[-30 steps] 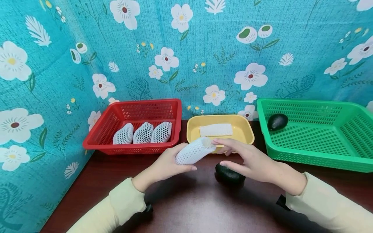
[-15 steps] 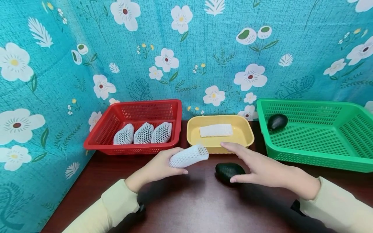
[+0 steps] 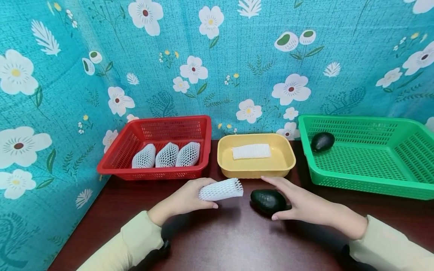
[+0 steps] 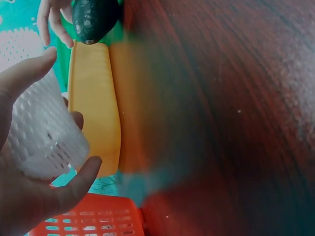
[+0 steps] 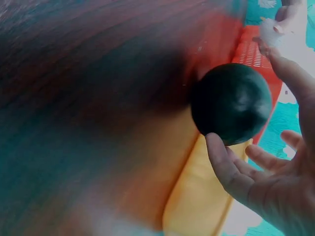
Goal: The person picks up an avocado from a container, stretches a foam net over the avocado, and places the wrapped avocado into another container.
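Note:
My left hand (image 3: 190, 196) grips a white foam net sleeve (image 3: 222, 189) around its left end. The sleeve's open mouth faces right, toward a dark green avocado (image 3: 269, 201) lying on the table. In the left wrist view the thumb and fingers curl around the sleeve (image 4: 47, 130). My right hand (image 3: 303, 205) is at the avocado's right side, thumb and fingers spread on either side of it. In the right wrist view a fingertip reaches the edge of the avocado (image 5: 231, 103); whether it touches I cannot tell.
A red basket (image 3: 152, 173) at the back left holds several net-wrapped fruits. In the yellow tray (image 3: 255, 174) lies a flat white foam sleeve (image 3: 251, 151). The green basket (image 3: 369, 184) at the right holds another avocado (image 3: 323, 142). A floral cloth (image 3: 217, 75) hangs behind.
My right hand has left the sleeve's mouth and come down to the right side of the avocado. The left hand has lowered slightly, keeping the sleeve and turning it more level.

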`<state>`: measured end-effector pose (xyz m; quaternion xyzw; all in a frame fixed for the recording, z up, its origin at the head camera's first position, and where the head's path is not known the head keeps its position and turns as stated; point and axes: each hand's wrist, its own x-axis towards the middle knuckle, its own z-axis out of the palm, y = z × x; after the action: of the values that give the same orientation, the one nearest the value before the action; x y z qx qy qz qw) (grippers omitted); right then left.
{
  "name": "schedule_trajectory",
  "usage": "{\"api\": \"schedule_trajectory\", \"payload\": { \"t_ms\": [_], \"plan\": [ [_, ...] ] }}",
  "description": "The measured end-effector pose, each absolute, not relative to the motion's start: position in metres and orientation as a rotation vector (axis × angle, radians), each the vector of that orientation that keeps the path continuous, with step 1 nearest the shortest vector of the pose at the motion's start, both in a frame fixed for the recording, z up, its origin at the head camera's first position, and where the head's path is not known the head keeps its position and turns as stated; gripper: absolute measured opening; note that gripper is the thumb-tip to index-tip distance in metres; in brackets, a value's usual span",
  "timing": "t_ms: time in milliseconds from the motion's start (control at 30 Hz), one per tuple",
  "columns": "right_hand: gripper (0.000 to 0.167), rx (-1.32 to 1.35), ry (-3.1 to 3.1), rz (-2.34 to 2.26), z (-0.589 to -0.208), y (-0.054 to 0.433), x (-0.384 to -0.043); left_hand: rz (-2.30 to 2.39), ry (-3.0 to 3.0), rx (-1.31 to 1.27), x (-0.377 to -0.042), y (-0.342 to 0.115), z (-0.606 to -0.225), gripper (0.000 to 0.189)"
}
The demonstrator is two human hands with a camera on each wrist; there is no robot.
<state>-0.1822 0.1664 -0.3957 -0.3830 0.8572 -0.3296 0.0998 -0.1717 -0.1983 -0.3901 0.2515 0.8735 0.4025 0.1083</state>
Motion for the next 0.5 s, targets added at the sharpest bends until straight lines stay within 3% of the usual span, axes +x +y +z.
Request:
{"api": "schedule_trajectory", "payload": {
  "t_ms": [500],
  "plan": [
    [0.085, -1.222, 2.632, -0.927, -0.414, 0.165, -0.190, 1.234, 2.676, 0.736, -0.173, -0.196, -0.393, 0.061]
  ]
}}
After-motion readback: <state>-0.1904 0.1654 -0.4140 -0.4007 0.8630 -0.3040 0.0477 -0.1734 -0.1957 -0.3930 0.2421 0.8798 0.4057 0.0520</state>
